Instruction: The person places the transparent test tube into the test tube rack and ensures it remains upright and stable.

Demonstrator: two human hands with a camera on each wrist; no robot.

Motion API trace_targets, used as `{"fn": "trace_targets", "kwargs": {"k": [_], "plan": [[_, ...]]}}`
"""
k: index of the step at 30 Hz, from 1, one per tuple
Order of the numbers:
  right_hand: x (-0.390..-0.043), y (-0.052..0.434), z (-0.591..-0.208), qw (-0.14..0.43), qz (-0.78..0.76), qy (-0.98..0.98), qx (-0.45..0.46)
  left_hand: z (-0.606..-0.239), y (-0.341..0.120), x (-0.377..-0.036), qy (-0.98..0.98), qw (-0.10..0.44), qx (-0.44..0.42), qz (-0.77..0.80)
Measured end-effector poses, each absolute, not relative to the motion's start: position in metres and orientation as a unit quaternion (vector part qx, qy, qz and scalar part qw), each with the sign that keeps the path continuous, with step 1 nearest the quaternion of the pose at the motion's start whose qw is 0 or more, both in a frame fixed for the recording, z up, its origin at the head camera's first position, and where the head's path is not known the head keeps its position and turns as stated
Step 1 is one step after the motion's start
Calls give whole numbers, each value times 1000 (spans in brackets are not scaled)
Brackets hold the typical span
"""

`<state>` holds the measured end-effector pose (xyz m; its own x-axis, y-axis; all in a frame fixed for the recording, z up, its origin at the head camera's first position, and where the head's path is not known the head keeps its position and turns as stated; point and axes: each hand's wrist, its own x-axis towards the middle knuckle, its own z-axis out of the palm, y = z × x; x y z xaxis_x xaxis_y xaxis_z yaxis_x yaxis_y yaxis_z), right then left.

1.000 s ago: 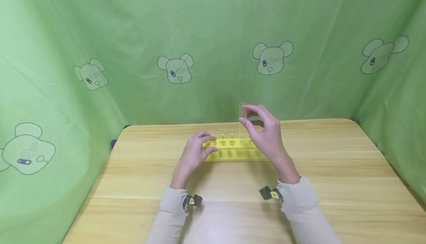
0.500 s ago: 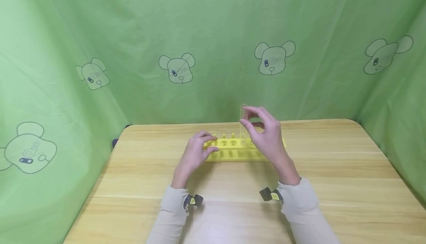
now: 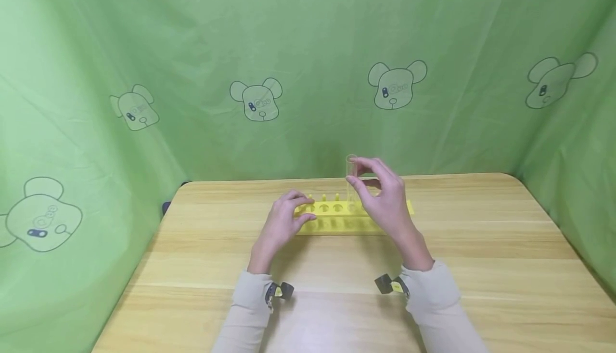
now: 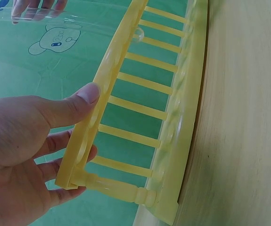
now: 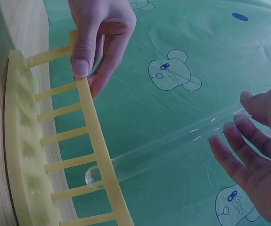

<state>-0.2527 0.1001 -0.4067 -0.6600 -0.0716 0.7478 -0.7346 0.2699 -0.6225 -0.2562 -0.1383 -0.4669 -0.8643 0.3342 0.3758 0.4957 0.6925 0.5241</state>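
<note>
A yellow test tube rack (image 3: 332,230) stands on the table, with a row of holes in its top plate and pegs along its back. At its left end my left hand (image 3: 280,218) grips the top plate, thumb (image 4: 89,92) on one side and fingers on the other. My right hand (image 3: 386,195) pinches a clear test tube (image 5: 163,145) near its upper end. The tube is upright, and its rounded bottom pokes through a hole in the top plate, short of the base, as both wrist views show. My right hand hides the rack's right part in the head view.
The wooden table (image 3: 308,273) extends on both sides of the rack and in front of it. Close behind its back edge hangs a green curtain (image 3: 317,133) with printed bear heads, and it also flanks both sides. Each wrist wears a small black camera (image 3: 383,283).
My right hand has come down slightly with the test tube, which sits a little lower in the rack. The left hand keeps its grip on the rack's left end.
</note>
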Motion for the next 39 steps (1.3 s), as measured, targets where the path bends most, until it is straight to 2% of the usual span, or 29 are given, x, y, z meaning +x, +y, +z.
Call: {"fn": "trace_targets", "kwargs": {"k": [39], "plan": [[-252, 100, -418, 305, 528, -747, 264, -466, -139, -255, -913, 118, -222, -320]]}}
